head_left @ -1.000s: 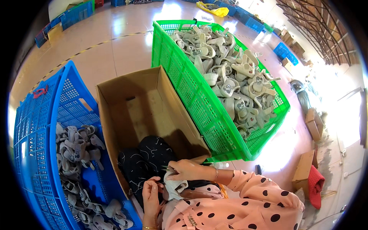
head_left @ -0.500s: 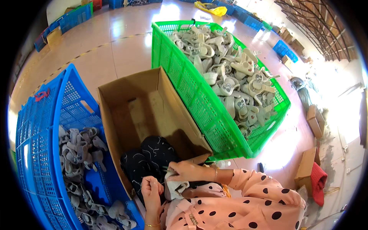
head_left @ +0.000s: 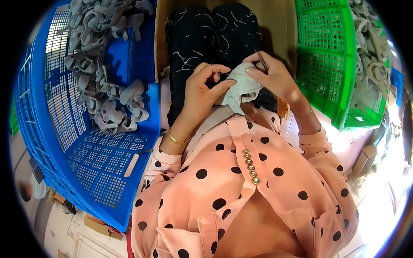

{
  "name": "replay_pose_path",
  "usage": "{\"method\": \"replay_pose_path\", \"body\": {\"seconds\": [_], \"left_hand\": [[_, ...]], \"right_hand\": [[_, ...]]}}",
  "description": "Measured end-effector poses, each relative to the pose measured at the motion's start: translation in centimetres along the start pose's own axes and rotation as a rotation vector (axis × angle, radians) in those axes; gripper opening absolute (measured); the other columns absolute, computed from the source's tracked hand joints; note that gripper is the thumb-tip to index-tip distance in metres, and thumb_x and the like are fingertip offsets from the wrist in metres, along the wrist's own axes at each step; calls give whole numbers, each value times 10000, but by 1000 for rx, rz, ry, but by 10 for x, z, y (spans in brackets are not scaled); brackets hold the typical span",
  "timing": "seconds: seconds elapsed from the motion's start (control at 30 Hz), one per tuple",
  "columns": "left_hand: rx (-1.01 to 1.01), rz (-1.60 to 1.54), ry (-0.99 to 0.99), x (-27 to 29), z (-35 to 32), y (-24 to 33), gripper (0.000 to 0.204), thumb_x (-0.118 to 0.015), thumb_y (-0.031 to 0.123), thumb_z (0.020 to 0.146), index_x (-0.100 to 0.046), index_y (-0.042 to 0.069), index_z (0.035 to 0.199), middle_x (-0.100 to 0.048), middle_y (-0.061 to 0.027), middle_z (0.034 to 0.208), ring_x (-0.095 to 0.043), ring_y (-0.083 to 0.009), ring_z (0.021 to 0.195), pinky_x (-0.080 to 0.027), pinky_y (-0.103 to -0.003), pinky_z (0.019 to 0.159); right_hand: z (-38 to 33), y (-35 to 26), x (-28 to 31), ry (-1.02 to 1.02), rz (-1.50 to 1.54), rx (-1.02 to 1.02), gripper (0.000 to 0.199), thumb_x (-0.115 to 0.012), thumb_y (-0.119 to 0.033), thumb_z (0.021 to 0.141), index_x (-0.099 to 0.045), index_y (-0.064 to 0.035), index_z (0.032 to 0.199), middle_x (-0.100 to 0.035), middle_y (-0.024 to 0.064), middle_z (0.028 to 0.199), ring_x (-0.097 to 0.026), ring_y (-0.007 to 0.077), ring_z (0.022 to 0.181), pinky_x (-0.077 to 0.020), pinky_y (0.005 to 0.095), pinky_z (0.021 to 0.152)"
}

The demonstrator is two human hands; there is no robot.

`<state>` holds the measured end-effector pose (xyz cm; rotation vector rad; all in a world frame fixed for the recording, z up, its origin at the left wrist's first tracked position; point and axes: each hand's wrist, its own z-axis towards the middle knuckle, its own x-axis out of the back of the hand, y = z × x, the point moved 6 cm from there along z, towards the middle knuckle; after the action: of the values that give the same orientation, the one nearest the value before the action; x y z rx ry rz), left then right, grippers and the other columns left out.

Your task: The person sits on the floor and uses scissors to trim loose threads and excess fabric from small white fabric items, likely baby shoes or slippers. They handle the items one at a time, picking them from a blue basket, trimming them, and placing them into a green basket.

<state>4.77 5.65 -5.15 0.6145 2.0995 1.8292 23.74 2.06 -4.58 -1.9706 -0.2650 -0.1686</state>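
Note:
A small pale grey fabric shoe upper (head_left: 244, 82) with a cut-out and a strap is held above my lap. My right hand (head_left: 276, 81) grips its far right side, the thumb pressed on the cloth. A thin dark tool, perhaps snips, (head_left: 262, 63) shows between that hand's fingers; its kind is hard to make out. At the upper's left edge is my left hand (head_left: 203, 89), fingers curled, thumb on the cloth. A fine dark line runs near its forefinger, too small to name. White thread ends (head_left: 188, 54) lie scattered over my black trousers.
To my left, a blue plastic crate (head_left: 109, 172) holds a heap of grey shoe uppers (head_left: 97, 26). A cardboard box (head_left: 282, 32) surrounds my knees. On the right stands a green crate (head_left: 325, 56) with more pale uppers (head_left: 365, 47). A small carton (head_left: 365, 161) sits beyond it.
My view has tipped down toward my lap. The upper is now raised and spread between both hands; before, my right hand held it bunched while my left hand was beside it, apart.

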Motion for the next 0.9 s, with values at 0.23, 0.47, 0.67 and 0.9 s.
{"method": "replay_pose_path", "body": {"seconds": [0.23,0.47,0.67,0.9], "left_hand": [[-23,-49,28,-6,2,-6,181,-781,36,791,-708,37,957,-514,25,872,-482,-42,780,-413,-176,685],[139,-426,-63,-10,2,-8,70,-699,67,885,-653,28,919,-602,1,924,-536,-57,808,-442,-205,709],[84,-370,-29,-10,1,7,68,-623,72,947,-584,28,912,-642,-8,852,-542,-37,736,-444,-195,660],[34,14,-255,7,-1,3,56,-638,75,933,-607,28,927,-610,-3,788,-550,-57,723,-453,-203,657]], "right_hand": [[1,-9,-1,-21,22,39,342,-731,-272,874,-616,17,1017,-484,-16,724,-373,58,649,-379,220,575],[-3,-15,-1,-30,-61,20,343,-730,-260,875,-599,17,1031,-511,16,739,-391,65,655,-390,230,583],[-2,-17,-3,-23,-176,41,351,-726,-260,881,-579,28,1019,-570,63,763,-439,87,669,-430,250,604],[-5,-19,-6,-22,-272,79,370,-720,-277,886,-524,29,953,-584,135,741,-493,138,651,-466,288,613]]}}
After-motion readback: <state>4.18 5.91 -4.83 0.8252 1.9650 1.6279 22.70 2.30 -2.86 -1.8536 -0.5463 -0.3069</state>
